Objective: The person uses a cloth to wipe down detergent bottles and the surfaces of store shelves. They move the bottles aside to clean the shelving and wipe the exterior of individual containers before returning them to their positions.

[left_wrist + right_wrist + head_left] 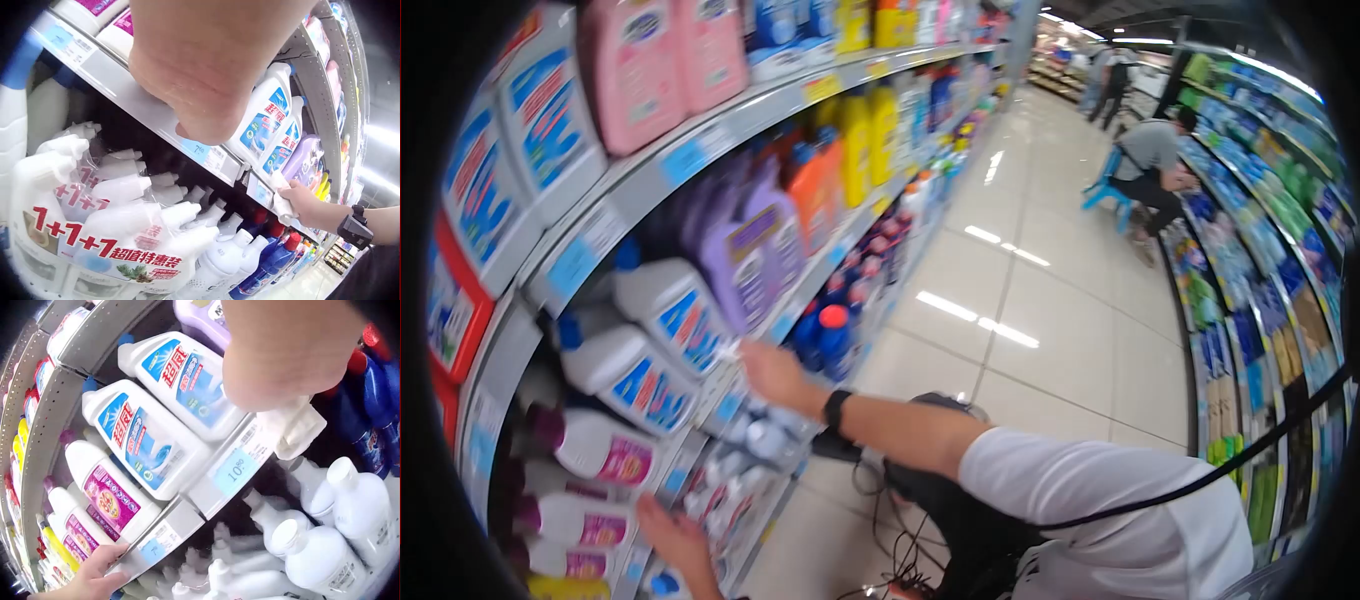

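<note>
My right hand [780,380] grips a crumpled white cloth [300,431] against the shelf's front edge, just right of a price label [234,470]. In the left wrist view the fingers of that hand [303,203] curl round the cloth, below two white bottles with blue labels. Lower along the same edge, my left hand [675,540] rests its fingers and thumb at the price strip, beside white bottles with pink labels [112,500]. The left hand [97,578] holds no item that shows.
White bottles in plastic wrap [119,219] and blue bottles with red caps [265,265] stand on the shelf below. Purple jugs [750,250] are farther along. Across the tiled aisle [1040,300], a person [1150,150] sits on a blue stool. Loose cables [900,570] lie near the shelf.
</note>
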### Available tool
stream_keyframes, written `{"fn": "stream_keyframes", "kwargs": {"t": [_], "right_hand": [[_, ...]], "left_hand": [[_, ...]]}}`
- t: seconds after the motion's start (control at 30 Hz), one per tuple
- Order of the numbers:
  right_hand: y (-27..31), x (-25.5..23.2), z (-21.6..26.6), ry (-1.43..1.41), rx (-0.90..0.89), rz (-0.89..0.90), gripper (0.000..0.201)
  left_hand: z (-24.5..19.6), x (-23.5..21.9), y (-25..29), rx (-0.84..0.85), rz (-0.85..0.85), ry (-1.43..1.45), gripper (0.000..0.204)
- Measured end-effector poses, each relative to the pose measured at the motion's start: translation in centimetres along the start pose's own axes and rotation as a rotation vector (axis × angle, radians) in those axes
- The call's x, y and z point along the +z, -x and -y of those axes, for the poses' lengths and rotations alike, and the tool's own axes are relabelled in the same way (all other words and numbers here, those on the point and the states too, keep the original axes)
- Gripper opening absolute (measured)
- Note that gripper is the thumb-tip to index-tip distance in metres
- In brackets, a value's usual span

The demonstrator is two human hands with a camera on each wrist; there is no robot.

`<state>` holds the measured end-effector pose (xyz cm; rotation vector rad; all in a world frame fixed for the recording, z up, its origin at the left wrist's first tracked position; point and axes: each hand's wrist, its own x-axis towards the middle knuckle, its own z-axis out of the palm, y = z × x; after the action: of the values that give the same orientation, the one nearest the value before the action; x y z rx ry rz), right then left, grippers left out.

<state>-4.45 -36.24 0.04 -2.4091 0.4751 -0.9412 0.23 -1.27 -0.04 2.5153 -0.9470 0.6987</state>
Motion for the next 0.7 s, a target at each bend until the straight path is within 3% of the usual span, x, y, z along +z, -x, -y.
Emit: {"fn": "stream_keyframes", "kwargs": {"t": [0.03, 0.07, 0.2, 0.33, 0.7], "right_hand": [[0.0, -1.0, 2.1, -0.114, 0.077, -0.032, 0.012], [0.2, -1.2, 2.7, -0.211, 0.074, -0.04, 0.01], [-0.1, -1.7, 3.5, -0.222, 0.096, 0.098, 0.013], [0.0, -2.5, 3.4, -0.257, 0.058, 0.104, 0.015], [0.1, -1.7, 2.6, -0.266, 0.029, 0.071, 0.012]], "left_hand": [[-1.0, -0.8, -0.6, -0.104, 0.059, -0.023, 0.058], [-1.5, -0.7, -0.9, -0.096, 0.051, -0.016, 0.058], [-1.8, -0.6, -1.3, -0.132, 0.07, -0.097, 0.057], [-3.4, -0.3, -1.9, -0.192, 0.115, -0.245, 0.058], [-4.2, 0.0, -2.1, -0.242, 0.121, -0.285, 0.058]]}}
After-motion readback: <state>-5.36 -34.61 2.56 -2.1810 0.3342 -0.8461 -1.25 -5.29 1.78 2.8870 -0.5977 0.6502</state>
